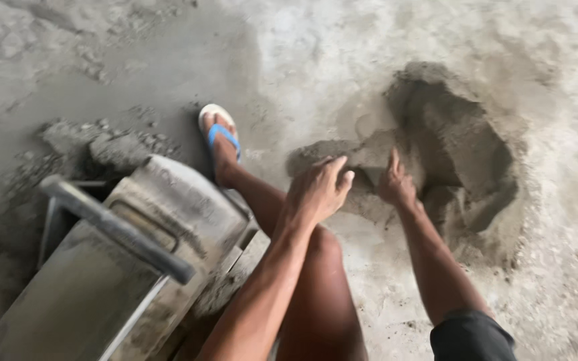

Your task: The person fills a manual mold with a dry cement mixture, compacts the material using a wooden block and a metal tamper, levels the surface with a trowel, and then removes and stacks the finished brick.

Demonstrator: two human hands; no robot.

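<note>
Soft, even daylight, brightest upper right, faint shadows, slight motion blur throughout.

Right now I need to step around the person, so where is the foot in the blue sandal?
In the head view the blue sandal sits left of centre on the concrete floor, just above the grey metal mould and left of the left hand.

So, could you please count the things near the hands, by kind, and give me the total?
Hands: 2, left hand and right hand
Sandals: 1, blue-strapped sandal
Metal moulds: 1, grey metal mould
Heaps of damp grey mix: 1, heap
Total: 5
</note>
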